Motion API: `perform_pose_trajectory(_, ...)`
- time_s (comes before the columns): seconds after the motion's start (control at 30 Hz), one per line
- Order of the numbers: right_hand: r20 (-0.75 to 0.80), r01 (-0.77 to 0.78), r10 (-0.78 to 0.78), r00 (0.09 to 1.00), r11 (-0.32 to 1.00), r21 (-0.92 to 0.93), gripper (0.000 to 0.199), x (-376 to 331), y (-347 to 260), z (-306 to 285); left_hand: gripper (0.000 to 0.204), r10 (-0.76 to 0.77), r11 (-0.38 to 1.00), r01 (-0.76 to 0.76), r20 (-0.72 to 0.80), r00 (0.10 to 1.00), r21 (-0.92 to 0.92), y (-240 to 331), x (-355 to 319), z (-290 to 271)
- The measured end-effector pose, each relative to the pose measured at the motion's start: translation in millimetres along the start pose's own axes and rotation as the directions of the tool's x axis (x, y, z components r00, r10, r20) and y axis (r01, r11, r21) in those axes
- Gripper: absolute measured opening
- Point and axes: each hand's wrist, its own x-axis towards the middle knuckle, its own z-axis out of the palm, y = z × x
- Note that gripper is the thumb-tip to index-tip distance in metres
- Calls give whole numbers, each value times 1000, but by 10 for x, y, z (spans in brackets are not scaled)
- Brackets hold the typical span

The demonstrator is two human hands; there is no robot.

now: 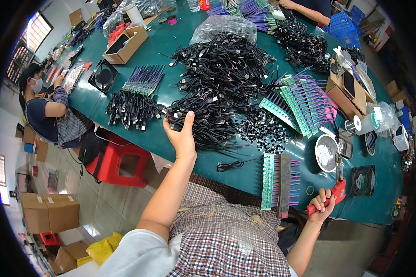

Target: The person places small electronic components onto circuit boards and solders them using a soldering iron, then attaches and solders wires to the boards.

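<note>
My left hand (182,138) reaches to the near-left edge of a big heap of black cables (217,78). Its thumb and fingers are spread apart, with cables between and beyond them; part of the fingers is hidden. In my right hand (322,206) is a red soldering gun (339,190), its metal tip upward beside a round metal bowl (325,154) with whitish stuff inside. Between my hands, near the table edge, lies a strip of green circuit boards (267,182) with purple wires, pressed under a dark bar (284,184). A single black cable (231,165) lies left of it.
More green board strips (293,111) and many small black parts (263,131) lie past the bar. At right are a solder spool (353,124), a cardboard box (344,94) and a fan (363,180). A masked co-worker (46,106) sits at left, near a red stool (122,159).
</note>
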Motion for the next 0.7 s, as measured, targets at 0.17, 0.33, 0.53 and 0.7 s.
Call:
perform_pose_trajectory(0.17, 1, -9, 9, 1000, 1000, 10, 22, 18, -6, -9, 98, 267, 876, -255, 29, 963, 410, 101, -91, -243)
perform_pose_trajectory(0.33, 4, -4, 4, 1000, 1000, 11, 22, 25, -2, -10, 99, 284, 844, -307, 118, 952, 440, 222, -178, -455)
perform_pose_trajectory(0.53, 33, -14, 14, 999, 1000, 21, 22, 16, -18, -29, 64, 432, 560, -570, 376, 820, 601, 304, -288, -731)
perform_pose_trajectory(0.7, 10, 0, 0, 1000, 1000, 22, 22, 31, -14, -21, 61, 353, 379, -831, 767, 536, 407, 356, -272, -963)
